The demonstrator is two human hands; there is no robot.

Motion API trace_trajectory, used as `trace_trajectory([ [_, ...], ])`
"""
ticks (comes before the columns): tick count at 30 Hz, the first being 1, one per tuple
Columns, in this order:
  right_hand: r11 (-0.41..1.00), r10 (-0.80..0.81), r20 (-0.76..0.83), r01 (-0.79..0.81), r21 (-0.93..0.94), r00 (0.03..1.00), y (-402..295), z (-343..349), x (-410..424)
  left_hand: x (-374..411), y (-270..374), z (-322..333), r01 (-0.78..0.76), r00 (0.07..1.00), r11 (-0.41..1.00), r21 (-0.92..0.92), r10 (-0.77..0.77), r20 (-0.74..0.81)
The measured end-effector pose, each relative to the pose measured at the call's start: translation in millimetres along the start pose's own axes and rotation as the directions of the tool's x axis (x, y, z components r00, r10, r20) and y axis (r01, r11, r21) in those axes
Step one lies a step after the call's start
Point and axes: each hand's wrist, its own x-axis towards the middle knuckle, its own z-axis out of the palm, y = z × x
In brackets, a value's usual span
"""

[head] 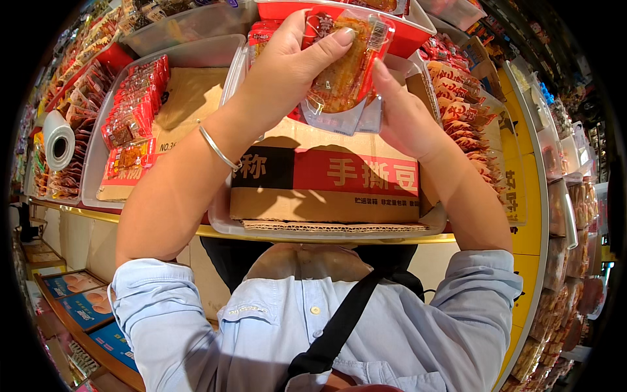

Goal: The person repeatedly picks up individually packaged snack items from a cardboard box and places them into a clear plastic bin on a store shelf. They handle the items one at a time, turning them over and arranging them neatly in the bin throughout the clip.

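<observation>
Several clear-and-red plastic snack packets (338, 73) with orange-brown food inside are held up in a stack above the middle bin. My left hand (299, 63) grips them from the left, its thumb pressed across the front packet. On the right side, my right hand (406, 117) holds the stack's edge with its thumb; most of its fingers are hidden behind the packets. Beneath my hands, a printed cardboard box (313, 206) fills the front of a translucent plastic bin (223, 223). More red packets (259, 39) show behind my left wrist.
At left, a translucent bin (93, 181) holds red packets (137, 98) lined up on cardboard (196, 93). A plastic-bag roll (59, 139) stands beyond it. Orange packets (455, 103) fill the right bin. A red bin (411, 36) stands behind; a gold-edged ledge (289, 239) runs before me.
</observation>
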Motion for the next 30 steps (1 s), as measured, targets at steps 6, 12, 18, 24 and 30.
trace_trajectory([
  [6, 0.867, 0.079, 0.34, -0.233, 0.441, 0.937, -6, -10, -2, -4, 16, 8, 0.028, 0.996, 0.975, -0.219, -0.009, 0.087],
  [12, 0.897, -0.049, 0.614, -0.236, 0.374, 0.788, 5, -26, 0, -9, 11, 6, 0.101, 0.975, 0.992, -0.072, -0.085, 0.205],
  [18, 0.996, -0.057, 0.275, 0.036, 0.082, 0.96, -6, -28, 5, 18, 1, -37, 0.042, 0.966, 0.982, 0.183, -0.087, 0.245],
  [24, 0.764, -0.043, 0.028, 0.051, -0.644, 0.999, 6, -37, 17, 14, -5, -67, -0.123, 0.936, -0.046, 0.991, -0.338, 0.101],
  [30, -0.034, -0.159, 0.215, 0.213, -0.977, 0.964, -22, -12, 4, 17, 5, -63, -0.061, 0.795, -0.143, 0.988, -0.606, -0.039],
])
